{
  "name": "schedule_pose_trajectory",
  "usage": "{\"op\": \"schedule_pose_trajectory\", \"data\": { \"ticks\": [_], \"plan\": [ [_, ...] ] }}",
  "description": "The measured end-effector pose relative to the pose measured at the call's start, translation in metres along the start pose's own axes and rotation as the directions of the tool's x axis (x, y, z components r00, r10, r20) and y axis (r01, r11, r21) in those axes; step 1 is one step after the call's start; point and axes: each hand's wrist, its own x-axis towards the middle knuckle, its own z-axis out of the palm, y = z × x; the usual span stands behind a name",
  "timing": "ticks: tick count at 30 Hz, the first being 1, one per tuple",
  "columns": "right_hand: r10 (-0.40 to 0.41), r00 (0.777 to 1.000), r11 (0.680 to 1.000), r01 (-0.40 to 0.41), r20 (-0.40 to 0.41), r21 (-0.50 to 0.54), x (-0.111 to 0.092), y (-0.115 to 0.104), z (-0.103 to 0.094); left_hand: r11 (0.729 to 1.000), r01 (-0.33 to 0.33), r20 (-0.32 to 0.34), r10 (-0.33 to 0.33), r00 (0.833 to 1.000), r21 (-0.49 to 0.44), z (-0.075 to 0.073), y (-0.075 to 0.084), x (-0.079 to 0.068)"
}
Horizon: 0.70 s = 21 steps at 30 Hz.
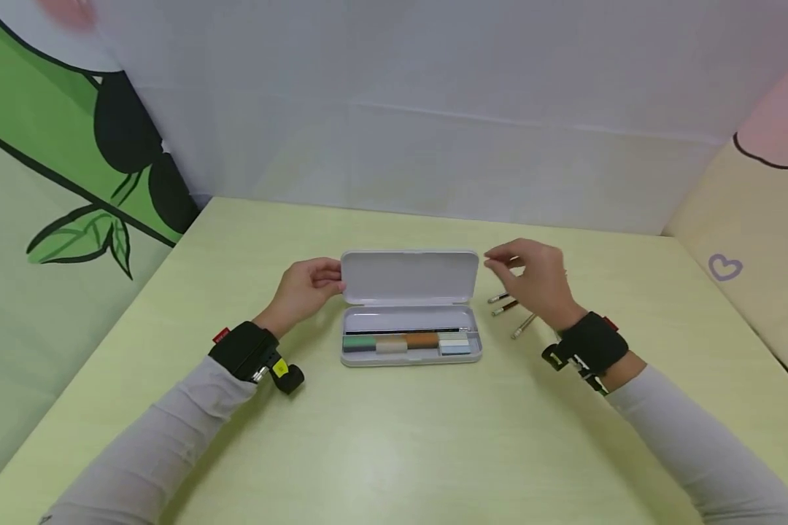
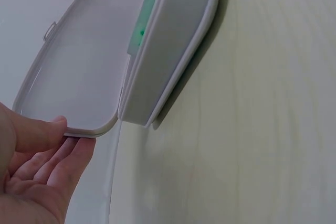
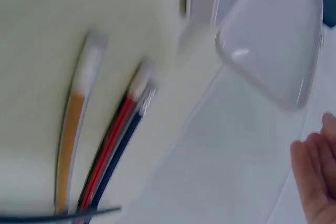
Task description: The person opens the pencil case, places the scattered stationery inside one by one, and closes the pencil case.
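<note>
A white pencil case lies with its lid raised at the back. My left hand pinches the lid's left edge, thumb on the inner face and fingers behind, as the left wrist view shows. Near the lid's right edge hovers my right hand, fingers bent toward the thumb, nothing visible held. The case holds a dark pencil and a row of green, tan, orange and white-blue blocks. Below the right hand lie an orange pencil, a red one and a dark blue one.
The pale wooden table meets a white backdrop behind the case. A green printed panel stands at the left and a cream one at the right. A thin dark rod crosses the lower right wrist view.
</note>
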Motion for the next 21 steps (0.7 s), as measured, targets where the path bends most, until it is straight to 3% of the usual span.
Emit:
{"op": "schedule_pose_trajectory", "data": {
  "ticks": [3,6,10,12,14,21],
  "plan": [
    [0.118,0.991,0.990,-0.122,-0.065,-0.072,-0.003,0.021,-0.016,1.000,-0.001,0.004,0.001,1.000,0.009,-0.001,0.002,0.003],
    [0.288,0.958,0.950,-0.287,-0.013,-0.119,-0.009,0.036,-0.028,1.000,0.018,-0.002,-0.018,1.000,0.015,-0.001,0.000,0.004],
    [0.497,0.855,0.863,-0.468,0.148,-0.189,-0.020,0.047,-0.036,0.998,0.055,-0.010,-0.055,0.998,0.015,0.000,-0.003,0.003],
    [0.550,0.807,0.832,-0.508,0.214,-0.224,-0.025,0.049,-0.037,0.998,0.062,-0.012,-0.062,0.998,0.011,0.001,-0.005,0.002],
    [0.574,0.779,0.816,-0.521,0.250,-0.249,-0.029,0.051,-0.037,0.998,0.058,-0.015,-0.058,0.998,0.004,0.002,-0.005,0.003],
    [0.577,0.778,0.810,-0.505,0.250,-0.298,-0.035,0.060,-0.034,0.999,0.042,-0.022,-0.042,0.999,-0.008,0.006,-0.001,0.007]
  ]
}}
